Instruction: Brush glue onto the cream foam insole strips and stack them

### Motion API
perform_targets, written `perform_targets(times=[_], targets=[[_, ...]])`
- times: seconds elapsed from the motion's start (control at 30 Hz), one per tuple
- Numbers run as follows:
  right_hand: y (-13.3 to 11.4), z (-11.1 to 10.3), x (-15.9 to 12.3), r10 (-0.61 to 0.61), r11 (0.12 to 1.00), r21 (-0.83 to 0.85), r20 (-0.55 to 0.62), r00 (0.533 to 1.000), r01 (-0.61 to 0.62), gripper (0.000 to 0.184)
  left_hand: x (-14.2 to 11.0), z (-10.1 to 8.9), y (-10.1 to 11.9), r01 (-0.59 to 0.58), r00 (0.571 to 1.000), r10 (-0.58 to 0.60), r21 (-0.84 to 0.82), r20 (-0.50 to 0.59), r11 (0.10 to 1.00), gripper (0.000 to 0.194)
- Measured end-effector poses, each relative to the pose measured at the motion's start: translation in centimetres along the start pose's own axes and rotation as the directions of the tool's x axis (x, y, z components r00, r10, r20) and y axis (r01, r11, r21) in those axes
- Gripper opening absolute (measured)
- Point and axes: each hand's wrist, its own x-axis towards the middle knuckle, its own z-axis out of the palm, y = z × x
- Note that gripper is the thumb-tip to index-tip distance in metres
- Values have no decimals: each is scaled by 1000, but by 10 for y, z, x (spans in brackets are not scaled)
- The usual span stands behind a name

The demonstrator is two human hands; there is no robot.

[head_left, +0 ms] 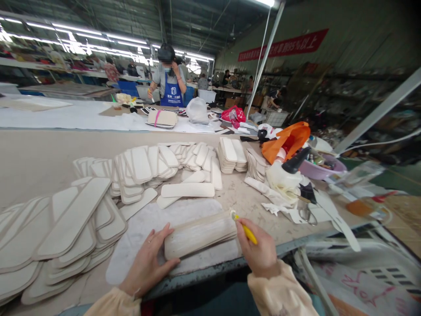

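Note:
A small stack of long beige panels with rounded ends (200, 237) lies in front of me on a white sheet (138, 241). The top panel has a wet-looking, streaky surface. My left hand (151, 259) holds the stack at its left end, thumb along the near edge and fingers at the far edge. My right hand (259, 248) is closed round the yellow handle of a brush (248, 232). The brush's whitish tip touches the panel's right end. Loose white-faced panels (187, 190) lie just beyond the sheet.
Overlapping heaps of panels (72, 219) cover the left side, and neat stacks (232, 153) stand further back. To the right are a white bottle (283, 175), scissors (307, 213), an orange bag (287, 140) and a purple basin (324, 169). A co-worker (171, 79) stands behind the far table.

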Motion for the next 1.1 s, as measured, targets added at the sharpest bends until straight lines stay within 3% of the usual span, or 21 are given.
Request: perform_targets(times=[0.1,0.17,0.3,0.37,0.4,0.47,0.53,0.6,0.67,0.73,0.8,0.9,0.97,1.0,1.03,1.1], targets=[[-26,22,-13,-186,955,-204,159,970,216,22,-1,1,-1,4,1000,-4,3,2,1000,71],[-47,32,-23,-254,928,-212,240,937,306,20,-1,2,-1,7,1000,-7,-6,-3,1000,79],[-83,36,-39,-402,914,54,250,881,402,15,-1,4,-2,-7,1000,7,-41,-12,999,91],[-88,34,-41,-390,902,290,230,892,320,17,-1,5,-3,-4,1000,3,-47,-18,999,92],[-87,33,-39,-328,891,399,240,914,215,19,-1,6,-4,2,1000,-3,-43,-19,999,91],[-73,32,-30,-92,839,535,317,944,-98,23,-2,7,-6,20,1000,-20,-18,-15,1000,88],[-50,29,-17,199,740,544,385,901,-396,30,-2,7,-7,44,999,-43,17,-10,999,82],[-22,22,-3,398,695,502,328,857,-515,32,-3,6,-6,56,998,-56,36,-7,998,78],[0,14,7,467,754,403,226,855,-518,32,-2,5,-5,46,999,-46,32,-5,998,78],[9,9,10,424,850,291,115,898,-439,31,-2,3,-3,30,999,-30,21,-11,999,77],[3,11,4,279,948,153,27,960,-279,29,-1,2,-1,23,999,-22,21,-22,1000,74],[-31,24,-16,-35,999,-34,90,995,38,25,-1,2,0,11,999,-10,28,-36,1000,73],[-58,33,-30,-198,980,29,197,960,196,24,0,2,1,-2,999,2,18,-40,1000,77],[-69,36,-35,-237,970,114,217,947,217,23,1,1,1,-8,999,8,9,-39,1000,80],[-75,37,-37,-255,954,218,233,938,205,22,2,1,2,-11,999,11,2,-39,1000,82],[-75,36,-35,-178,913,404,272,946,56,21,3,-1,4,-5,1000,5,-1,-27,1000,81]])
